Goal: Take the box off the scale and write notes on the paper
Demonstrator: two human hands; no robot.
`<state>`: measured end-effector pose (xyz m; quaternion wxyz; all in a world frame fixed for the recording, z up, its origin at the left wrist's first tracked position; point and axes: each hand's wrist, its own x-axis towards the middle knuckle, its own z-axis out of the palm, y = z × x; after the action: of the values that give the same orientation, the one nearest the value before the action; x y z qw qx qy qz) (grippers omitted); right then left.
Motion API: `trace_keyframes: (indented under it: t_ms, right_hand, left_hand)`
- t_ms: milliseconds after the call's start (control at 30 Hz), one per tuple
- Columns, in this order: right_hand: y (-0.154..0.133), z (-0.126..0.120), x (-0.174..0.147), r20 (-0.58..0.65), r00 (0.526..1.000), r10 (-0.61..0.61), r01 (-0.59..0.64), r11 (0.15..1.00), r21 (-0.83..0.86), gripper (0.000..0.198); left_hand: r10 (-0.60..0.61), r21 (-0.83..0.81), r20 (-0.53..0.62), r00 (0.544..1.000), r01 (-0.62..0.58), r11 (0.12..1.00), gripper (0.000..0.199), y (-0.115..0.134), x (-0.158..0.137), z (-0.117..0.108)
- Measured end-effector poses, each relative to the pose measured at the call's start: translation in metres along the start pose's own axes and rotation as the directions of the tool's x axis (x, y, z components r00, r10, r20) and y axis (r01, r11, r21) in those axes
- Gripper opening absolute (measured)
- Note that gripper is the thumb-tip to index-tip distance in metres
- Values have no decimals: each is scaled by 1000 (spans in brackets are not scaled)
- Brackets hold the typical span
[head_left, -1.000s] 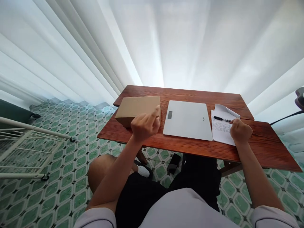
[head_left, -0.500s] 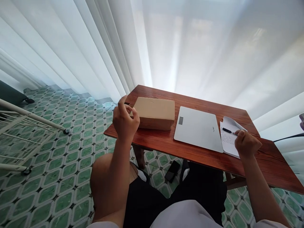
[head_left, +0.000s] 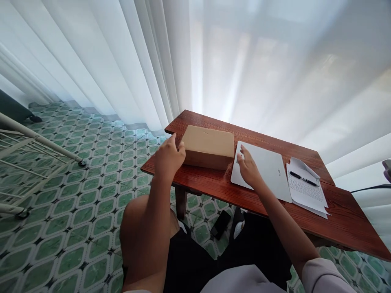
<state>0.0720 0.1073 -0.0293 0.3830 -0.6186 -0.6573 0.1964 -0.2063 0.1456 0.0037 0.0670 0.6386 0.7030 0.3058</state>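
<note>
A closed brown cardboard box (head_left: 208,142) lies on the left part of the wooden table (head_left: 210,176). My left hand (head_left: 169,156) is at the box's left end, fingers apart; whether it touches the cardboard I cannot tell. Over the left half of a flat white scale (head_left: 270,167) is my right hand (head_left: 248,165), empty, with thumb and fingers spread toward the box. The hand hides the scale's small display. Right of the scale, a black pen (head_left: 303,179) rests on a notebook (head_left: 308,197) with handwriting on its page.
White curtains (head_left: 244,73) hang behind the table. A dark phone (head_left: 220,224) lies on the green tiled floor (head_left: 91,211) near my feet. A white metal rack (head_left: 39,142) on casters stands at the left.
My right hand has left the pen on the notebook and moved left over the scale. My left hand has lowered slightly beside the box's left end. The view has shifted a little.
</note>
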Motion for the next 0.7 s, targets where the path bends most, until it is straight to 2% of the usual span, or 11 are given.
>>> trace_keyframes:
  t_ms: [133,233,467,700]
  right_hand:
    - [-7,20,1,110,988,111,-120,990,75,83]
    - [-10,26,-1,160,983,90,-105,990,91,79]
    - [-10,33,-3,82,997,-7,1,997,73,62]
    - [-13,28,-3,57,998,34,-35,999,11,55]
  left_hand:
    - [-61,40,126,990,57,998,60,2,-1,1]
    - [-81,71,173,982,69,995,64,6,-2,4]
    - [-43,108,99,994,32,994,56,14,-5,15]
    - [-37,79,92,995,29,996,55,14,-6,10]
